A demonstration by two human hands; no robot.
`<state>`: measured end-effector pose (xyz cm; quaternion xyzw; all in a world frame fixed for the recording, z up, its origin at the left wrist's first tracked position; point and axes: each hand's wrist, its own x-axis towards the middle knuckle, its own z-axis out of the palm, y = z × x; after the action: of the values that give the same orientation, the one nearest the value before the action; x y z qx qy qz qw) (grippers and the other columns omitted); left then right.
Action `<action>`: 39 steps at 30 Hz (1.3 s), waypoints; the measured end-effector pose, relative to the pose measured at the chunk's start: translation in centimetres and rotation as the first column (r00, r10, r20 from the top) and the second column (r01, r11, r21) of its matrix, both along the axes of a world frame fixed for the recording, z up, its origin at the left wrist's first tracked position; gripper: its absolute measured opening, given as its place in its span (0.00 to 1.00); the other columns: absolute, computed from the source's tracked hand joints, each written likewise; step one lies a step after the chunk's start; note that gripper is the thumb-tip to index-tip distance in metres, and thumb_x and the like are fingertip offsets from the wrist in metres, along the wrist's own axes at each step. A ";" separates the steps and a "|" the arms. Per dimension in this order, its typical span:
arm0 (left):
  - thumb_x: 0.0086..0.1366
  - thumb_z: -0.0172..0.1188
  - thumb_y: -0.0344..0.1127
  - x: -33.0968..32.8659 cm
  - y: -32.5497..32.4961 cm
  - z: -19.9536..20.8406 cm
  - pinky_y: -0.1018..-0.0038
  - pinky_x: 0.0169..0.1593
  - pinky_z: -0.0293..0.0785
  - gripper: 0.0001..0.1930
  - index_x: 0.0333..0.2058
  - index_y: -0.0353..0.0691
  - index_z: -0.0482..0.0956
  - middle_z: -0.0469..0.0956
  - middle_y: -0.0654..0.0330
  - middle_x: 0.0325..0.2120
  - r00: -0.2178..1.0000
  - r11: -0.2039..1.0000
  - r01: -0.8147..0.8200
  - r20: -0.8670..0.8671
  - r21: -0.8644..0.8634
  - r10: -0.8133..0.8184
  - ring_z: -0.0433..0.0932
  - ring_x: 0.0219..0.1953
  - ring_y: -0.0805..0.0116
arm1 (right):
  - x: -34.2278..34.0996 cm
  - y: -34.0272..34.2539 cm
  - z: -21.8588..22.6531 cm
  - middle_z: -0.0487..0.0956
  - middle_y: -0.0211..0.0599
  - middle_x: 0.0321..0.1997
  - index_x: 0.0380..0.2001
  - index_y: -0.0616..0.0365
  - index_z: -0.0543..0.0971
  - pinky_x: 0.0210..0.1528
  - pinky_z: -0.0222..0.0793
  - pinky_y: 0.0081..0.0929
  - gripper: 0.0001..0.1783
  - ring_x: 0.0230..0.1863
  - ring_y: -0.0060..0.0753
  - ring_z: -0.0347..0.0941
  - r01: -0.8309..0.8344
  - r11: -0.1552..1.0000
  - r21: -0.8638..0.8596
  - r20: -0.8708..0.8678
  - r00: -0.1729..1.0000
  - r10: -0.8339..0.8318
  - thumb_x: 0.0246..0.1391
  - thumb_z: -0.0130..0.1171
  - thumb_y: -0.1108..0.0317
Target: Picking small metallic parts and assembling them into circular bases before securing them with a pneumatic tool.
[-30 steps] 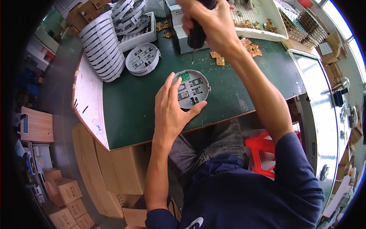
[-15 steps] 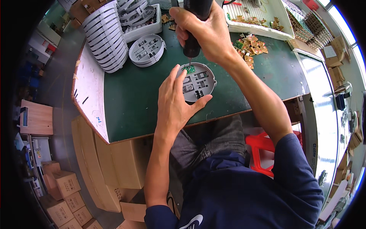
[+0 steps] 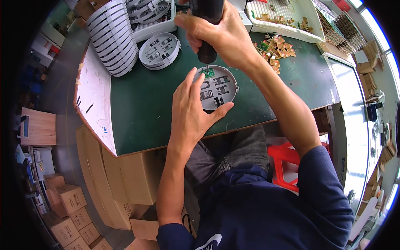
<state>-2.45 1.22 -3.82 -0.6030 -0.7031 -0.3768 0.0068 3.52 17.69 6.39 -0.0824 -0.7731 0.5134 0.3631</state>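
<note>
A round grey plastic housing (image 3: 230, 92) lies on the green tabletop in front of me, with cut-outs and a small green circuit board (image 3: 208, 73) at its far side. My left hand (image 3: 189, 106) steadies it, fingers along the left rim and thumb by the near edge. A fingertip reaches close to the board. My right hand (image 3: 229, 35) is wrapped round a black electric screwdriver (image 3: 207, 52), held upright above the housing. Its thin bit points down at the board; whether a screw sits under the tip is too small to tell.
Two or so similar housings (image 3: 159, 52) lie at the back left, beside a tall stack of grey rings (image 3: 112, 39). A white foam tray (image 3: 287, 25) with small parts stands at the back right, a pile of copper-coloured pieces (image 3: 277, 52) before it. The table edge (image 3: 225, 131) is near me.
The screwdriver has shifted slightly left, and less of its bit shows above the board. My left hand keeps its place on the housing. The whole view has shifted a little.
</note>
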 end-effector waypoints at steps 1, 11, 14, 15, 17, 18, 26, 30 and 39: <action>0.55 0.75 0.59 0.0 0.1 0.0 0.54 0.67 0.67 0.45 0.62 0.34 0.70 0.67 0.47 0.66 1.000 1.000 0.002 -0.007 0.000 -0.002 0.69 0.65 0.46 | 0.3 -0.1 -0.2 0.80 0.34 0.30 0.40 0.61 0.77 0.29 0.72 0.20 0.23 0.31 0.19 0.78 0.017 1.000 -0.005 -0.056 0.998 -0.018 0.53 0.75 0.55; 0.54 0.76 0.58 0.1 0.1 0.0 0.55 0.67 0.67 0.45 0.61 0.33 0.71 0.68 0.47 0.65 0.999 0.999 -0.017 -0.034 0.035 0.018 0.69 0.65 0.46 | 0.8 -1.1 1.5 0.75 0.27 0.21 0.41 0.59 0.71 0.20 0.65 0.20 0.18 0.18 0.17 0.70 -0.084 0.982 -0.172 -0.103 0.992 0.067 0.59 0.70 0.64; 0.54 0.76 0.57 0.0 0.1 -0.3 0.55 0.66 0.68 0.44 0.61 0.33 0.71 0.68 0.46 0.65 1.000 0.999 -0.014 -0.020 0.047 0.015 0.69 0.65 0.46 | -0.2 -1.3 1.4 0.80 0.31 0.30 0.60 0.62 0.74 0.34 0.74 0.24 0.29 0.30 0.21 0.78 -0.024 1.000 -0.017 -0.026 0.999 0.024 0.63 0.67 0.56; 0.54 0.77 0.57 0.0 0.1 -0.2 0.55 0.66 0.68 0.44 0.61 0.33 0.71 0.68 0.46 0.65 1.000 0.999 -0.008 -0.012 0.041 0.008 0.69 0.65 0.46 | -0.2 -0.9 1.1 0.80 0.31 0.30 0.60 0.62 0.74 0.34 0.74 0.24 0.29 0.30 0.21 0.78 -0.022 1.000 -0.008 -0.039 0.999 0.021 0.63 0.67 0.56; 0.53 0.77 0.56 0.0 0.1 -0.2 0.56 0.67 0.68 0.44 0.61 0.33 0.71 0.68 0.45 0.65 1.000 0.999 -0.008 -0.011 0.032 0.008 0.69 0.65 0.46 | -0.2 -0.7 1.0 0.74 0.26 0.21 0.59 0.62 0.74 0.27 0.70 0.23 0.31 0.20 0.18 0.73 -0.042 0.994 -0.100 -0.112 0.993 0.030 0.59 0.71 0.58; 0.53 0.77 0.56 0.0 0.1 -0.1 0.56 0.67 0.68 0.44 0.61 0.33 0.71 0.68 0.45 0.65 1.000 0.999 -0.010 -0.023 0.038 0.011 0.69 0.65 0.46 | 0.2 -0.5 1.3 0.75 0.28 0.23 0.60 0.62 0.74 0.29 0.71 0.23 0.31 0.23 0.19 0.74 -0.038 0.995 -0.091 -0.092 0.995 0.030 0.59 0.71 0.56; 0.50 0.81 0.54 -0.5 0.2 1.3 0.57 0.66 0.70 0.46 0.61 0.35 0.69 0.69 0.44 0.64 0.997 0.989 0.040 0.058 0.142 -0.049 0.70 0.65 0.46 | 4.1 1.0 -0.5 0.84 0.40 0.45 0.67 0.64 0.66 0.52 0.75 0.28 0.37 0.48 0.24 0.79 0.124 0.988 0.094 0.166 0.976 -0.139 0.61 0.69 0.60; 0.46 0.81 0.58 -0.7 2.7 3.6 0.57 0.68 0.67 0.50 0.62 0.36 0.70 0.66 0.42 0.67 0.944 0.950 0.240 0.179 0.200 -0.276 0.67 0.69 0.47 | 9.1 0.4 -4.4 0.82 0.57 0.52 0.64 0.66 0.70 0.54 0.77 0.39 0.36 0.53 0.47 0.82 0.064 0.982 0.176 0.260 0.960 -0.109 0.57 0.70 0.61; 0.49 0.79 0.58 -16.1 8.0 8.7 0.57 0.73 0.59 0.52 0.63 0.26 0.68 0.63 0.38 0.68 0.925 0.857 -0.022 -0.336 -0.516 -0.178 0.58 0.73 0.44 | 39.4 8.3 -3.5 0.85 0.37 0.54 0.64 0.33 0.77 0.49 0.79 0.35 0.25 0.51 0.39 0.84 0.663 0.020 0.748 -0.064 0.102 -0.993 0.66 0.58 0.70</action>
<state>-18.50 9.20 4.91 -0.6718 -0.7378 -0.0561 -0.0356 42.87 25.96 2.93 -0.5468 -0.7239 -0.1544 0.3914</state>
